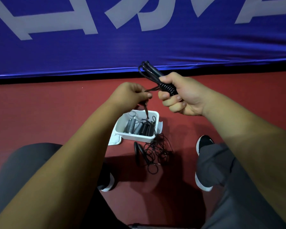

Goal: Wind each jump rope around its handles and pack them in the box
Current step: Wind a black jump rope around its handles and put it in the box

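Your right hand (185, 96) is curling its fingers (173, 104) round the handles (153, 69) of the jump rope (168, 88) so the coils cannot slip. Your left hand (130, 95) is pinching the loose tail (153, 88) taut, above the box (135, 138) at 6 o'clock.

Box (134, 137) on floor (56, 113), banner (139, 47) behind, shoes (203, 162) in front. Wound ropes (139, 128) inside box. Loose rope (155, 154) on floor at box's near-right corner. Lid (115, 140) under box. Above box: left hand (130, 95), right hand (183, 98), part-wound rope (166, 88) held between.
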Demonstrator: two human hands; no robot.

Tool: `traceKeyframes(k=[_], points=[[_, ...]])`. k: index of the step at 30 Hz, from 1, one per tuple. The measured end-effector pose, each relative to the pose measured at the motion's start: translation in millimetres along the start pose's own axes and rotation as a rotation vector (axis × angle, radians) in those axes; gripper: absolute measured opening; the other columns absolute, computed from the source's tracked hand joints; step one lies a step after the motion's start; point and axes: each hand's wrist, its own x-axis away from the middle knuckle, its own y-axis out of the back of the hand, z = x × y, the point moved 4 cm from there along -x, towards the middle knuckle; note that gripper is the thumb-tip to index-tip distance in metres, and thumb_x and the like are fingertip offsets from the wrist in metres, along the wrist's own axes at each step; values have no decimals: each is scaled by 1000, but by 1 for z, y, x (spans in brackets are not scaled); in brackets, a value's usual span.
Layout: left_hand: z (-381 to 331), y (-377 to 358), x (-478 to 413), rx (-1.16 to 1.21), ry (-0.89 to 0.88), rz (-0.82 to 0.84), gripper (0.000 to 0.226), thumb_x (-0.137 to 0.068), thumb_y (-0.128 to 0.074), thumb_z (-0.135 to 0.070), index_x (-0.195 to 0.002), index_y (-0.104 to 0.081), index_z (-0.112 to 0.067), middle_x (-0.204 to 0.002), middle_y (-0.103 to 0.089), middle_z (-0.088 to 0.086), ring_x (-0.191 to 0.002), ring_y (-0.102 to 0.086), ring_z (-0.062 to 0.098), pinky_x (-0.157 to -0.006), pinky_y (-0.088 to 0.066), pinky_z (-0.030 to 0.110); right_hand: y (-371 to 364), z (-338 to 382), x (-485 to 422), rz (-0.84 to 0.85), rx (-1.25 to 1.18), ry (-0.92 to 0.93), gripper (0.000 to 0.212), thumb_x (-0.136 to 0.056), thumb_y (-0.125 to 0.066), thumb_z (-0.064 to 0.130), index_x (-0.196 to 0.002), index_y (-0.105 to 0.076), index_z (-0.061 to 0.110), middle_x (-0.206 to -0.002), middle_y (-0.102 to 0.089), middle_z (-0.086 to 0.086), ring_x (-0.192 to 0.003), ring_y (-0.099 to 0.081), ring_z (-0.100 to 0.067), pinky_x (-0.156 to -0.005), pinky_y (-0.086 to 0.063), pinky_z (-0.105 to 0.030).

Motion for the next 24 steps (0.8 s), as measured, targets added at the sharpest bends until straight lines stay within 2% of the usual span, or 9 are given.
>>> traceKeyframes(k=[1,3,5,8,11,14,17,21,24], points=[[-3,2,1,77,-4,5,6,-97,-73,-10,-97,-73,-4,-89,-73,17,-72,-72,17,-67,-63,34,-2,-2,2,49,29,-38,12,-105,-49,31,-112,-46,21,-70,-47,2,-44,-23,-1,-36,-12,-15],[-7,8,2,206,-50,48,13,-95,-68,5,-107,-69,5,-95,-70,21,-80,-72,21,-68,-60,28,-5,-7,8,140,89,-140,28,-97,-54,32,-121,-46,19,-70,-47,1,-44,-24,1,-39,-9,-15],[-12,13,5,252,-132,128,19,-91,-64,14,-107,-67,5,-97,-69,22,-82,-71,24,-69,-61,28,-9,-15,13,216,173,-247,28,-93,-56,32,-114,-48,16,-69,-48,-2,-44,-24,1,-40,-8,-16],[-16,11,9,274,-179,204,17,-90,-69,6,-103,-71,-5,-106,-73,27,-88,-72,28,-78,-62,36,-13,-24,16,237,321,-330,19,-101,-52,27,-100,-51,8,-68,-52,-7,-42,-24,-1,-41,-10,-14],[-20,10,9,243,-226,205,19,-88,-75,2,-104,-76,-7,-113,-72,32,-100,-68,35,-94,-55,49,-14,-27,15,246,353,-353,18,-107,-44,23,-117,-51,9,-71,-54,-9,-41,-24,-2,-40,-11,-13],[-30,14,11,107,-274,150,17,-88,-78,1,-104,-78,-5,-110,-75,23,-100,-71,24,-97,-56,38,-11,-28,13,242,383,-349,16,-108,-45,21,-115,-57,12,-75,-53,-9,-44,-22,-4,-41,-10,-14],[-44,14,14,-140,-397,100,11,-87,-82,-8,-98,-81,-11,-108,-74,6,-100,-71,13,-96,-54,27,-5,-28,8,133,418,-334,10,-105,-53,18,-106,-57,9,-85,-63,-14,-49,-21,-7,-40,-13,-14],[-56,11,19,-389,-481,60,9,-92,-78,-15,-93,-78,-24,-104,-75,-9,-101,-69,7,-98,-52,33,4,-28,1,10,480,-306,10,-104,-56,16,-110,-51,11,-104,-76,-23,-57,-21,-11,-39,-19,-15],[-60,16,22,-547,-513,32,12,-92,-77,-17,-102,-80,-25,-99,-73,-10,-93,-66,6,-89,-51,33,14,-26,-5,-95,527,-258,6,-104,-56,17,-108,-53,14,-91,-74,-15,-54,-27,-10,-40,-21,-17]])
